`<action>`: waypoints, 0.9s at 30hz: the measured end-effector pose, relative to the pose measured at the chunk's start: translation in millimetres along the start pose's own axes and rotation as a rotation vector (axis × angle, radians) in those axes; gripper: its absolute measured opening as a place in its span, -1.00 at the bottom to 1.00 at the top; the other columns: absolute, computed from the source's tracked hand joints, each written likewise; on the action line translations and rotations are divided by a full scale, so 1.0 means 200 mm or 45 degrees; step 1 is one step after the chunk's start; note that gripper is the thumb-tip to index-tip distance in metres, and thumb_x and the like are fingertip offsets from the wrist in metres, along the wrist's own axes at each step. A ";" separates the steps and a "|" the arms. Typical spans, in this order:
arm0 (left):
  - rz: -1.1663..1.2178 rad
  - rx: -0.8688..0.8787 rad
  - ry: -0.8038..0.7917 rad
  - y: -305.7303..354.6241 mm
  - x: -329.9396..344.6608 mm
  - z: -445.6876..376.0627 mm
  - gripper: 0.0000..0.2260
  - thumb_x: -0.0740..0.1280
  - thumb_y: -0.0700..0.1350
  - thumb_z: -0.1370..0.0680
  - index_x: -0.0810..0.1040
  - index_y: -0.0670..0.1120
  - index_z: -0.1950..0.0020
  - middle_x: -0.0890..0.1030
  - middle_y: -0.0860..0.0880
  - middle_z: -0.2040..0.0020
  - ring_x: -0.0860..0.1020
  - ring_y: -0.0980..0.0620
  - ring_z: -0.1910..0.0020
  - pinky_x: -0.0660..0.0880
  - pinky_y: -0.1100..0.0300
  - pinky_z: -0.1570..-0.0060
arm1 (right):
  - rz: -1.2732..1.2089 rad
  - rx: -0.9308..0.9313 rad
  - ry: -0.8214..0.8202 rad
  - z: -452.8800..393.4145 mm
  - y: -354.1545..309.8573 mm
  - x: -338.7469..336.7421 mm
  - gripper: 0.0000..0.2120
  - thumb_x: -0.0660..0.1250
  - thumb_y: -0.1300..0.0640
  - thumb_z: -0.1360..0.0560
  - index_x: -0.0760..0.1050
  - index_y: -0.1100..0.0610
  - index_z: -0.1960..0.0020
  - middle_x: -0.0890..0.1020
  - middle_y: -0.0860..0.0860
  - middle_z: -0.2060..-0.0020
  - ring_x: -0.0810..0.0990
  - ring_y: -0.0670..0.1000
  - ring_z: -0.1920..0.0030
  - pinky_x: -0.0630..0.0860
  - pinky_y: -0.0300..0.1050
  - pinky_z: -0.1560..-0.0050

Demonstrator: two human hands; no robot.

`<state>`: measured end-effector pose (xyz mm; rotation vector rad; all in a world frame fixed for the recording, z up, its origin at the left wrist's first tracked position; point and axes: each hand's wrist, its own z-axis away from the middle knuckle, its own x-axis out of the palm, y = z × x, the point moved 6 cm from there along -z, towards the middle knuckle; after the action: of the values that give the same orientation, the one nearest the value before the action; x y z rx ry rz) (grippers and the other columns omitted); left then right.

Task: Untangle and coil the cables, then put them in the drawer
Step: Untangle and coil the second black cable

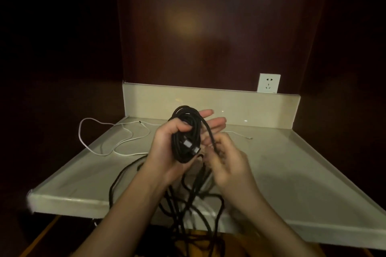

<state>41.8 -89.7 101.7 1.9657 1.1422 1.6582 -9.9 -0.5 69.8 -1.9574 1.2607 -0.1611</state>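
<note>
Left hand grips black cable coil w/ fingers out, as a winding form. Right hand beside coil pinches loose strand, prob. feeding next loop; white cable left of coil, untouched.

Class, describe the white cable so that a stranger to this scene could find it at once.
Start at the pale countertop below the wall socket. On its far left part the white cable lies in loose loops, one hanging past the left edge. Unlike the black cable coiled in the left hand, it is thin, pale and untouched.

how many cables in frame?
2, at least. Black cable: partly coiled in the left hand, a strand pinched by the right hand, the rest hanging off the counter. White cable: loose at back left. The black tangle may hide more.
</note>
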 end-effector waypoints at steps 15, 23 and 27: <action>0.105 0.267 0.325 0.03 -0.04 -0.04 -0.77 0.19 -0.16 -0.42 0.48 -0.14 -0.04 0.43 -0.07 0.35 0.42 0.01 0.42 0.44 0.16 0.31 | -0.102 0.230 0.097 0.07 0.03 0.08 -0.79 0.10 -0.14 -0.58 0.35 -0.08 0.14 0.42 -0.05 0.44 0.36 -0.08 0.43 0.29 0.03 0.37; -0.519 0.874 0.520 0.15 -0.11 0.00 -0.64 0.32 -0.19 -0.46 0.50 0.08 -0.23 0.45 -0.11 0.07 0.48 0.10 0.22 0.47 0.16 0.11 | 0.168 0.205 -0.248 0.16 -0.03 0.14 -0.87 0.19 0.08 -0.65 0.49 -0.03 -0.14 0.42 -0.05 0.47 0.37 -0.09 0.47 0.28 -0.17 0.38; -1.249 1.142 0.456 0.20 -0.04 0.06 -0.73 0.27 -0.17 -0.66 0.40 0.02 -0.35 0.51 0.21 0.09 0.49 0.24 0.20 0.42 0.38 0.08 | -0.009 0.447 -0.413 0.16 -0.03 0.12 -0.87 0.21 0.09 -0.65 0.53 -0.03 -0.01 0.46 -0.04 0.51 0.39 -0.12 0.50 0.36 -0.20 0.40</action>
<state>67.4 -117.7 120.7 0.9893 2.7269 0.9921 21.8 -1.1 44.0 -1.6094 0.9421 -0.0598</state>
